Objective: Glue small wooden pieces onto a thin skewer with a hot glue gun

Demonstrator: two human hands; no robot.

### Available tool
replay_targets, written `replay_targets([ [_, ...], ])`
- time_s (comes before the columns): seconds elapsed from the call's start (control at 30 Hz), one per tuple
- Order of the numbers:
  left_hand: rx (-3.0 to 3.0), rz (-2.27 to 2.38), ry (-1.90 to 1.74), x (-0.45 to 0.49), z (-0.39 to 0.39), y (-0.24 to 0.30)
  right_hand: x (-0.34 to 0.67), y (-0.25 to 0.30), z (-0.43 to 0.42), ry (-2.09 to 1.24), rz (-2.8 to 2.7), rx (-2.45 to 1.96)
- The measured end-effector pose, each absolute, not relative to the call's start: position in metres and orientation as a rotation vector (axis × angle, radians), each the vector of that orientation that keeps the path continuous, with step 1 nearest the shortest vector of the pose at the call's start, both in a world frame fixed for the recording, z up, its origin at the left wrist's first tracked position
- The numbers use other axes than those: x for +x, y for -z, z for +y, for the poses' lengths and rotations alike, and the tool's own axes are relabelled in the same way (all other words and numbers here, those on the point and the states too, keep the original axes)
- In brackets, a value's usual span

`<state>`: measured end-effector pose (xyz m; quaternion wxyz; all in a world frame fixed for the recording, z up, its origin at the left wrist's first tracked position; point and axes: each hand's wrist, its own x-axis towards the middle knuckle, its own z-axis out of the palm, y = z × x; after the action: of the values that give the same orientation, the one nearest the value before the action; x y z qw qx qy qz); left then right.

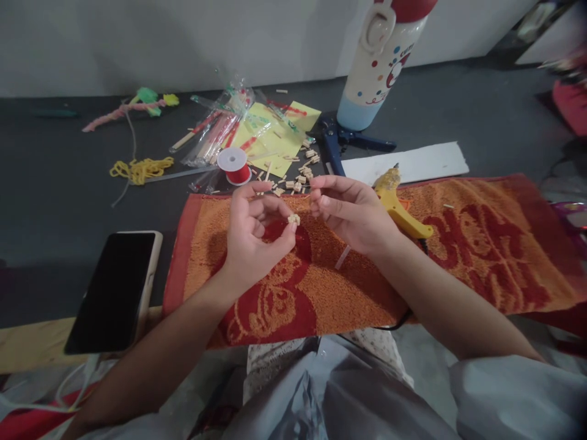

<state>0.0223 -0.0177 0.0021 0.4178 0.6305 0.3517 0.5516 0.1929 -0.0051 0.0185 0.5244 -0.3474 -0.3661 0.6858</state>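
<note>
My left hand (254, 235) hovers over an orange and red towel (481, 244) and pinches a small cluster of pale wooden bits (294, 219) between thumb and forefinger. My right hand (351, 211) is just to its right, fingers curled and pinched together near the cluster; what it holds, if anything, is too small to make out. A yellow glue gun (401, 205) lies on the towel directly behind my right hand. A short pale stick (342, 257) rests on the towel below that hand.
A phone (114, 287) lies at the left. Behind the towel are scattered wood bits (298, 177), a red thread spool (233, 165), yellow paper (270, 134), plastic packets (217, 125), yellow string (140, 168), blue pliers (334, 143), a white strip (408, 162) and a dotted bottle (380, 61).
</note>
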Motion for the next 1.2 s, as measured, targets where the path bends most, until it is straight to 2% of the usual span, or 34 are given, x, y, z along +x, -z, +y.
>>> replay_targets([
  [0.27, 1.609, 0.856, -1.359, 0.0247, -0.0212, -0.0043, 0.1913, -0.016, -0.0037, -1.57, -0.918, -0.852],
  [1.2, 1.62, 0.828, -1.278, 0.0255, -0.0249, -0.0022, 0.1929, -0.016, -0.0017, -1.668, -0.802, -0.847],
])
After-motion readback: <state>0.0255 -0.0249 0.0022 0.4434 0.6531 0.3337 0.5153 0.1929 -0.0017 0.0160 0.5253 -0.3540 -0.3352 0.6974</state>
